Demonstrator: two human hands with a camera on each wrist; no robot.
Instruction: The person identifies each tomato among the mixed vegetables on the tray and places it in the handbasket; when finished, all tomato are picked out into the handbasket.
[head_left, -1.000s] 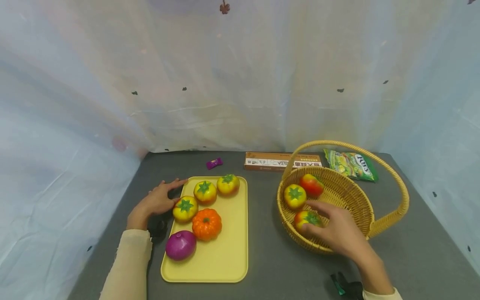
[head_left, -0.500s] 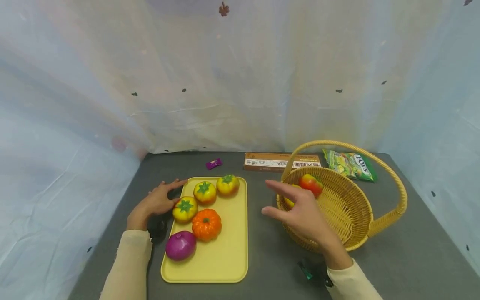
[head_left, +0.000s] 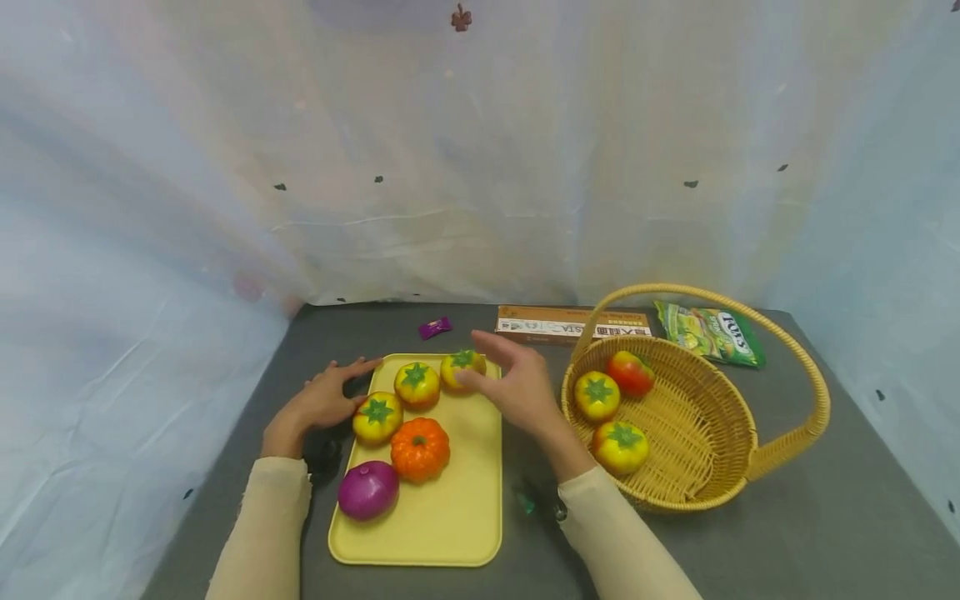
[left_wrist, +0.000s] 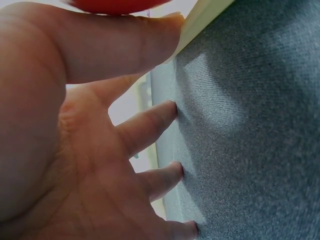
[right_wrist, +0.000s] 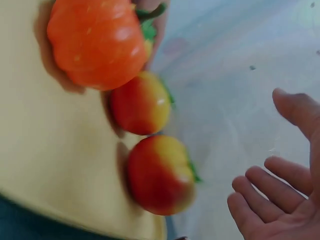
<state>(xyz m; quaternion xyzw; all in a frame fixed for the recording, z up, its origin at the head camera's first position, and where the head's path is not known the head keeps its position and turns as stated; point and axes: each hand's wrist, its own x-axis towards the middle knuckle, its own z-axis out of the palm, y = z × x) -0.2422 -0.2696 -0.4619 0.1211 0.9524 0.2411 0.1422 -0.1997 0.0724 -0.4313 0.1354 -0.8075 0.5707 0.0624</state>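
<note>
My right hand (head_left: 521,387) hovers over the far right corner of a yellow tray (head_left: 468,508), thumb and fingers spread and nothing held. Its thumb overlaps a yellow-and-red toy fruit (head_left: 456,367) with a green star-shaped top. Two similar fruits (head_left: 417,386) lie to the left, with an orange toy pumpkin (head_left: 420,450) and a purple toy onion (head_left: 368,490) nearer. The right wrist view shows the pumpkin and two of those fruits (right_wrist: 159,175) beside the open palm. At the tray's left edge my left hand (head_left: 322,402) rests, thumb along the rim, fingertips (left_wrist: 170,109) on the grey cloth.
A wicker basket (head_left: 731,433) with a tall handle stands on the right, holding two star-topped fruits (head_left: 620,448) and a red-yellow one (head_left: 630,373). Behind are a pasta box (head_left: 540,326), a green candy bag (head_left: 712,335) and a small purple wrapped sweet (head_left: 435,327).
My right hand has let go of a star-topped fruit in the basket and moved left over the tray. The left hand has stayed at the tray's edge.
</note>
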